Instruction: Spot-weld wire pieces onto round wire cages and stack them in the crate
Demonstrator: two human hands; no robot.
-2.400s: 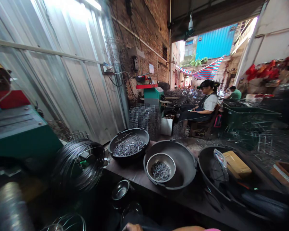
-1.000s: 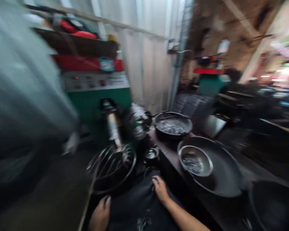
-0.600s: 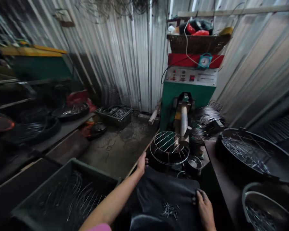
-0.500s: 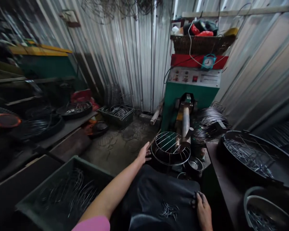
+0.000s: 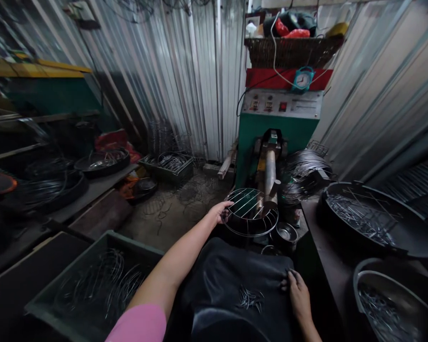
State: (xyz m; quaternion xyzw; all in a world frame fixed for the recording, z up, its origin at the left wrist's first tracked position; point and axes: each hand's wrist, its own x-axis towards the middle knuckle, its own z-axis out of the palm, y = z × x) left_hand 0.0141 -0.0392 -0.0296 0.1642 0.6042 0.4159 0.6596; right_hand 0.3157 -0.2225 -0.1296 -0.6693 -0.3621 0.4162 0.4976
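My left hand point(image 5: 221, 212) reaches forward, its thumb and fingers closed on the left side of a round wire rack point(image 5: 248, 233). This rack has two rings with straight bars across the upper one, and it sits at the electrode arm point(image 5: 270, 173) of a green welding machine point(image 5: 281, 125). Near my lap, my right hand point(image 5: 298, 290) rests at the right edge of a black apron point(image 5: 231, 270) with its fingers curled; what they hold, if anything, is hidden. A small pile of short bent wires point(image 5: 250, 299) lies on the apron.
To the left stands a green bin point(image 5: 110, 236) of curved wires. On the right, a large black pan point(image 5: 421, 237) and a basin point(image 5: 358, 280) hold metal pieces. A wire bundle point(image 5: 303, 171) and small metal bowl point(image 5: 286, 232) are beside the machine.
My left hand has gone from open beside the wire rack to closed on its rim. My right hand stays by the apron's edge. The view has shifted slightly.
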